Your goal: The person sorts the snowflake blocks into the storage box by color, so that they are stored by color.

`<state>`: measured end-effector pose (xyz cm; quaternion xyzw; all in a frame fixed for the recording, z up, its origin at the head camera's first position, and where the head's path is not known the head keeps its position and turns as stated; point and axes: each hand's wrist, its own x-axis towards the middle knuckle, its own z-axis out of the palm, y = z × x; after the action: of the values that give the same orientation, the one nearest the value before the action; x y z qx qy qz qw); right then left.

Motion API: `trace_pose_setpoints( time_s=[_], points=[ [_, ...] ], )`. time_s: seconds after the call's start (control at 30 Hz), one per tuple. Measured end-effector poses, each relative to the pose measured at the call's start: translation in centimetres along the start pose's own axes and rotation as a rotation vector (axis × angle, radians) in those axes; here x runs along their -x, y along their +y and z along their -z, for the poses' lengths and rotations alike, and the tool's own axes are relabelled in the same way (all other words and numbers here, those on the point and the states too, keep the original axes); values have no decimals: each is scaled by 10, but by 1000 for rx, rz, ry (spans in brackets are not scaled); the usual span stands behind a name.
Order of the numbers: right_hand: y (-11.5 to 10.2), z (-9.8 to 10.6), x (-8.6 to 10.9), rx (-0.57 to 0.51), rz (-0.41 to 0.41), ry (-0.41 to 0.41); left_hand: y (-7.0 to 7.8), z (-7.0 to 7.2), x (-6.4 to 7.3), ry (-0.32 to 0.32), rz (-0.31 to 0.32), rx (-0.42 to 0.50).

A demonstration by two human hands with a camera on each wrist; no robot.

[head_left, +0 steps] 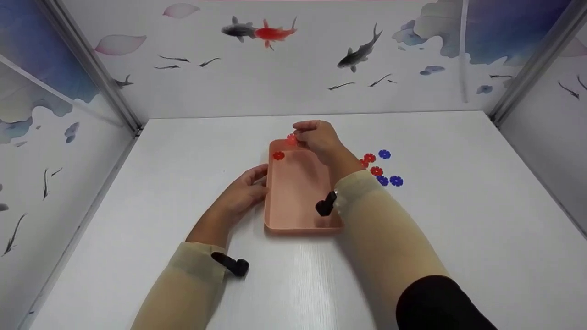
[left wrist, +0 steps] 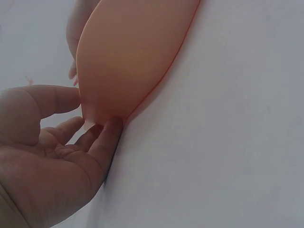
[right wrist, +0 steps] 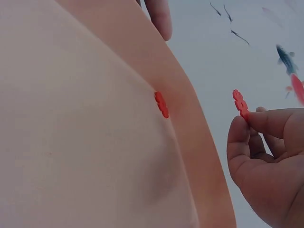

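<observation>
Red flower piece (right wrist: 240,102) is pinched in the right grip (right wrist: 273,175)

**What Slips Out of Our Sight**

In the head view, we lose part of the pink tray (head_left: 300,192) behind the right hand (head_left: 318,140) and the beige right sleeve (head_left: 390,224). That arm also covers some of an outlying red flower (head_left: 364,163). The bottom edge cuts off the left sleeve (head_left: 183,284). From the right wrist, we find the lower end of the pinched red piece (right wrist: 238,99) hidden by fingertips, and the left hand (head_left: 245,192) mostly outside the top edge. From the left wrist, the top edge crops the tray.
</observation>
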<state>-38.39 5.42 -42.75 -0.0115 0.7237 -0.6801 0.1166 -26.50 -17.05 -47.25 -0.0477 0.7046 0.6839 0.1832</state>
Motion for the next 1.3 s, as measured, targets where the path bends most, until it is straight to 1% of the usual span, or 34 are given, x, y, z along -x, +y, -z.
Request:
trace_pose_setpoints(
  time_s=[0.1,0.13,0.23,0.3,0.33,0.43,0.5,0.57,0.63,0.73,0.9,1.03,1.3],
  points=[
    [8,-3,-4,17,6,39,0,0,0,0,0,-5],
    [12,-3,-4,35,14,48,0,0,0,-11,-9,4],
    [19,-4,-6,110,31,64,-1,1,-1,-28,-28,23],
    [22,-5,-6,164,24,70,-1,1,-1,-40,-40,41],
    [23,-5,-5,187,14,73,-1,1,-1,-47,-49,48],
    [25,-8,-4,213,-57,92,-1,1,-1,-46,-50,46],
    [27,-9,-4,222,-90,106,-2,1,-1,-40,-45,42],
    [28,-10,-4,223,-113,115,-2,2,-1,-36,-40,38],
    [30,-10,-5,242,-117,120,-2,2,-1,-31,-35,34],
    [32,-9,-5,272,-113,123,-2,2,-2,-29,-31,28],
    [33,-7,-6,362,-87,124,-2,1,-2,-37,-40,31],
    [33,-7,-7,428,-82,133,-1,1,-1,-43,-42,37],
    [33,-7,-8,519,-61,145,0,2,-1,-51,-46,46]
  ],
)
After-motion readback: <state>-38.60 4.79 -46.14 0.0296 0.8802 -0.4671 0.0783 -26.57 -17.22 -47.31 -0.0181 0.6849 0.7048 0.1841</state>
